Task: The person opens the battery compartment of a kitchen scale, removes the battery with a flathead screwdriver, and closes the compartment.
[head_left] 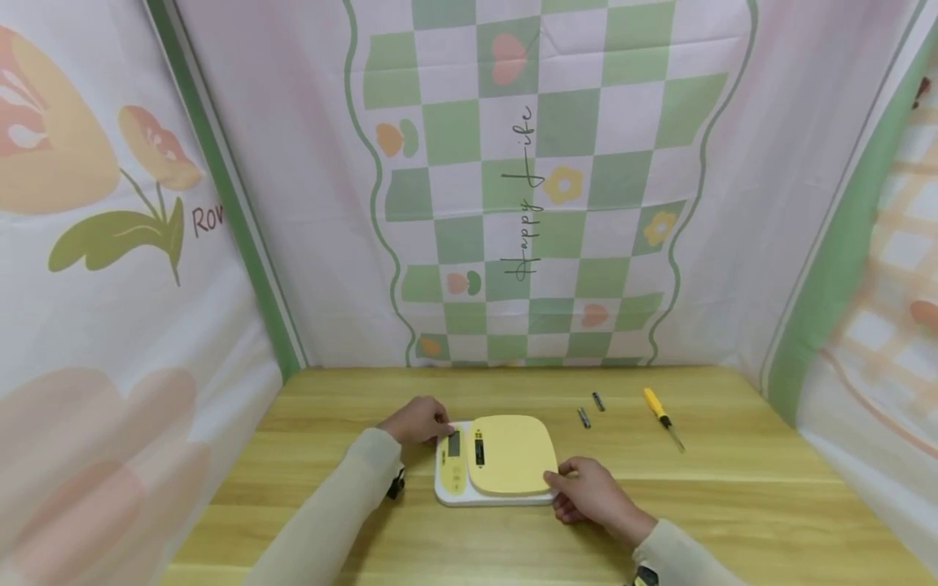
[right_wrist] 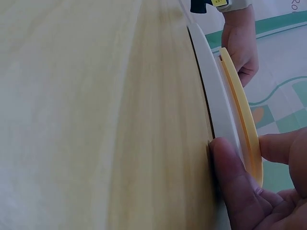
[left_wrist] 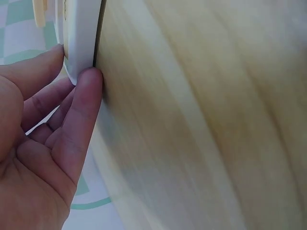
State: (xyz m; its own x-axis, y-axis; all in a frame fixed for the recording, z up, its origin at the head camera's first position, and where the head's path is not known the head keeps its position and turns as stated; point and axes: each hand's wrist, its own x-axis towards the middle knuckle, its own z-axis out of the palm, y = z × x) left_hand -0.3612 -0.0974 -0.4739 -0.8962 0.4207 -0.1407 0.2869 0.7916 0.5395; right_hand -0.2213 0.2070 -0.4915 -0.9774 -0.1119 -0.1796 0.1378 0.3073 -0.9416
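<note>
A white and yellow kitchen scale (head_left: pixel 513 456) lies face up on the wooden table in the head view, its small display and buttons on the left side. My left hand (head_left: pixel 419 420) pinches the scale's far left corner. In the left wrist view, the thumb is on its top face and the fingers (left_wrist: pixel 88 100) are at its edge and underside. My right hand (head_left: pixel 597 494) grips the near right corner. The right wrist view has one finger (right_wrist: pixel 225 153) at the white base's lower edge and another against the yellow weighing plate (right_wrist: pixel 240 100).
Two small batteries (head_left: pixel 584 417) lie behind the scale to the right. Farther right is a screwdriver (head_left: pixel 662 415) with a yellow handle, its shaft pointing toward the near right. Printed cloth (head_left: pixel 557 203) hangs behind the table and along both sides.
</note>
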